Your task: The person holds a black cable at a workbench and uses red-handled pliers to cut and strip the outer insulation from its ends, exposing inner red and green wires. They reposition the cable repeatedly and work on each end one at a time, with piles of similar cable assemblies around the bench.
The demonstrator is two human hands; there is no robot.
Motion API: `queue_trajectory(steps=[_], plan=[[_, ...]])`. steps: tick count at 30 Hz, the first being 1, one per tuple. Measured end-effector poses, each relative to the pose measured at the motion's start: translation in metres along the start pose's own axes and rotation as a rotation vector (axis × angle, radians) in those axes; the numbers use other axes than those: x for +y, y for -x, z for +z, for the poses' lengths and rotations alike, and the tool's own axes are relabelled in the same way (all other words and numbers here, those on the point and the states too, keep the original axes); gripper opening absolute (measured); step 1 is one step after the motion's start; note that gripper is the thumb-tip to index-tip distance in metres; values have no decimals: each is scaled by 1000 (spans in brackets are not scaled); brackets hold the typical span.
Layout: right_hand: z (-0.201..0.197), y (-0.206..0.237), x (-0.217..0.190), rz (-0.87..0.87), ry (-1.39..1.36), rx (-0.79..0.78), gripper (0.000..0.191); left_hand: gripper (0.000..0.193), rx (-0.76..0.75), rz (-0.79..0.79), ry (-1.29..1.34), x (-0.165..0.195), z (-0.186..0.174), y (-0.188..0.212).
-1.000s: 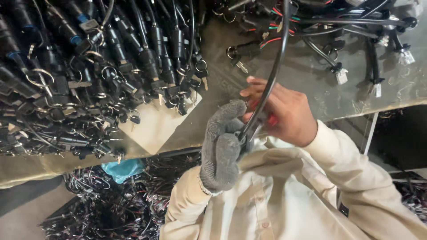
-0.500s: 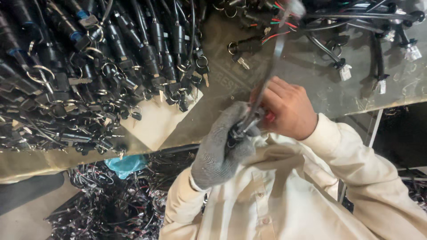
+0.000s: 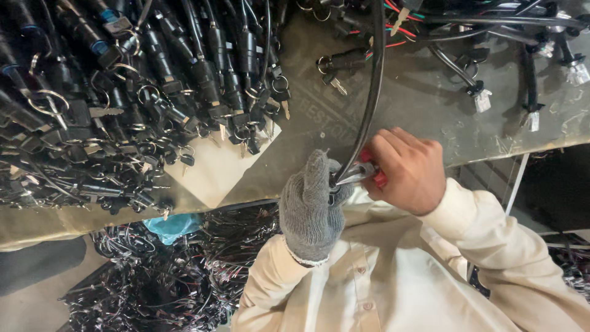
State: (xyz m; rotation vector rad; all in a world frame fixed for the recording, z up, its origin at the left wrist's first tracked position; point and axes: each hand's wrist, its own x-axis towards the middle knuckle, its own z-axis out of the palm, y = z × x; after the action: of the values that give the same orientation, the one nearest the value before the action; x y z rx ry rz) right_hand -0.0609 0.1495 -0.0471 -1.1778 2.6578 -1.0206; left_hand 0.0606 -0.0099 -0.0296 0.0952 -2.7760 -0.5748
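Nearest me, my gloved left hand (image 3: 313, 206) pinches the black cable (image 3: 369, 104) steady so my bare right hand (image 3: 405, 169), closed on red-handled pliers (image 3: 367, 175), can bite it; beyond, keyed switches (image 3: 153, 92) crowd the bench (image 3: 405, 104).

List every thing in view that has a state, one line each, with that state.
left hand: in a grey knit glove, closed around the black cable
right hand: bare, gripping the red-handled pliers
red-handled pliers: jaws at the cable, beside the glove
black cable: bent, running up across the table
key switches: piled on the table, keys in
table: littered with wire harnesses
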Motion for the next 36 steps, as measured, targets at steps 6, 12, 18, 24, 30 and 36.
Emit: queue_trajectory(steps=[6, 12, 18, 24, 30, 36], plan=[[5, 3, -6, 108, 25, 45, 32, 62, 6, 17, -109, -4, 5, 0], [0, 1, -20, -30, -189, 65, 46, 62, 48, 84, -204, -6, -1, -10], [11, -11, -13, 84, -15, 69, 32, 61, -163, -56, 534, -8, -26, -17], [24, -19, 21, -274, -310, 26, 44, 59, -514, -407, 1505, -12, -28, -11], [22, -23, 22, -238, -363, -77, 45, 60, -421, -371, 1410, -9, -25, -6], [27, -10, 4, 81, -101, -5, 31, 60, -86, -108, 34, -5, -26, -24]])
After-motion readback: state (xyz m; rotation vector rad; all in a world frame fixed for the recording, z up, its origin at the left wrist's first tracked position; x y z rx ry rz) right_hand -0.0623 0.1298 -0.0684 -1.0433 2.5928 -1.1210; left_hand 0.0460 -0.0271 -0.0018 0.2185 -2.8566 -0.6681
